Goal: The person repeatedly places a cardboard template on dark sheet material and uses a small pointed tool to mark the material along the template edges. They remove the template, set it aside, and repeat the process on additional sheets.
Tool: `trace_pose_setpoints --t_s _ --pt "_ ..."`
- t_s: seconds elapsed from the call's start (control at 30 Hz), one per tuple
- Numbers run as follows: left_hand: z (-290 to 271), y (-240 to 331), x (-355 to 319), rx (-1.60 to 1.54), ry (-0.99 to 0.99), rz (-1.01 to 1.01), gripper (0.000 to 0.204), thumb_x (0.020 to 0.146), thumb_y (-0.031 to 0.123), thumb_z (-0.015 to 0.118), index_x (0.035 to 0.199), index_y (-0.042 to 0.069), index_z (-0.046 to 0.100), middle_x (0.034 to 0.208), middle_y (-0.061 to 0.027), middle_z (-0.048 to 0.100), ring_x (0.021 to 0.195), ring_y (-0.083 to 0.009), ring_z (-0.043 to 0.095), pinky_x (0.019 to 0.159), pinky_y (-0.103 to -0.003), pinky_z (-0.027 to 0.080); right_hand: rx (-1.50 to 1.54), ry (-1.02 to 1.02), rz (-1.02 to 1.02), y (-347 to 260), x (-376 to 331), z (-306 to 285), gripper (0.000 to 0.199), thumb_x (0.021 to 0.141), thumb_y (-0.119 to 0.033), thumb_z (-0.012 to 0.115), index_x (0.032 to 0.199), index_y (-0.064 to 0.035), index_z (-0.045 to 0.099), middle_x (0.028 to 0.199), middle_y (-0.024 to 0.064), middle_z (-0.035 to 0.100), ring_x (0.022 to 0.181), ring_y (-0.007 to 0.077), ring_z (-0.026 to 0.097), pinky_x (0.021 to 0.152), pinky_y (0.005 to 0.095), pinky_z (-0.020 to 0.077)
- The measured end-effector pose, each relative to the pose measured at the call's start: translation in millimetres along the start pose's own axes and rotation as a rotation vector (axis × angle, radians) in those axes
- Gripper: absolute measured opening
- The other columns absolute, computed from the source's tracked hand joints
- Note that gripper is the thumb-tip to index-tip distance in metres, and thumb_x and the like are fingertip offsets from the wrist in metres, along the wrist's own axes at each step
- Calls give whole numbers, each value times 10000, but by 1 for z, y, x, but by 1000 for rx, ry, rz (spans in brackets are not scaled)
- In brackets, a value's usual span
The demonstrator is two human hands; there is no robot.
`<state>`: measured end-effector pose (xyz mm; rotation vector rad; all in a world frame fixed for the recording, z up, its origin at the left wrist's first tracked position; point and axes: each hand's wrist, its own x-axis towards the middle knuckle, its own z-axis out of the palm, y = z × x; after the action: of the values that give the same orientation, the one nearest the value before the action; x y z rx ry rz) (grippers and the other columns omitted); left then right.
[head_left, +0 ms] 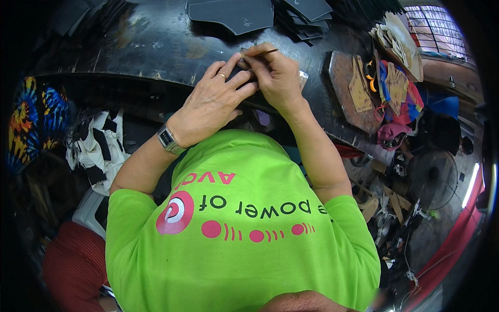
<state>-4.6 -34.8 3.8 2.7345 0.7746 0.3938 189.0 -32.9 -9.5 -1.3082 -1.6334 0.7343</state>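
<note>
At the near edge of a dark, scuffed workbench, both hands meet over a small dark piece of sheet material. The left hand, with a ring on one finger and a watch at the wrist, lies curled over the piece, its fingers closed down on it to pin it flat against the bench. The right hand has thumb and forefinger pinched narrow around a thin stick-like tool, whose tip points to the right; the working end is hidden under the fingers, so its contact with the piece cannot be told. Further back on the bench lie stacked dark cut panels, and to the right a wooden board carrying tan pattern pieces. For clean work here, the holding fingers would best stay close to the tool's working end so the piece cannot creep, with the tool guided in short, light strokes and the wrist braced on the bench edge.
</note>
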Motion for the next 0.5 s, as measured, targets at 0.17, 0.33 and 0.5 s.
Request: trace_pose_setpoints --t_s 0.17,0.33,0.5 --pt "0 -1 1 -12 31 21 663 752 185 876 1362 111 628 1394 -107 564 1496 -379 392 1183 -483 354 301 44 223 4 5 -4 95 996 -1 675 1086 11 705 938 66 753 798 106 700 754 258 578" --pt "1 1 -1 -16 26 9 663 754 182 879 1365 110 629 1397 -107 565 1495 -376 391 1184 -485 353 170 99 200 4 6 0 90 994 -17 692 1081 1 705 944 63 746 775 109 699 714 266 582" --pt "-2 1 1 3 -25 -6 668 758 181 880 1373 119 627 1411 -97 566 1491 -371 394 1179 -480 362 -33 46 11 10 11 -1 84 1008 -63 693 1076 -14 698 987 99 758 791 163 734 720 277 593"
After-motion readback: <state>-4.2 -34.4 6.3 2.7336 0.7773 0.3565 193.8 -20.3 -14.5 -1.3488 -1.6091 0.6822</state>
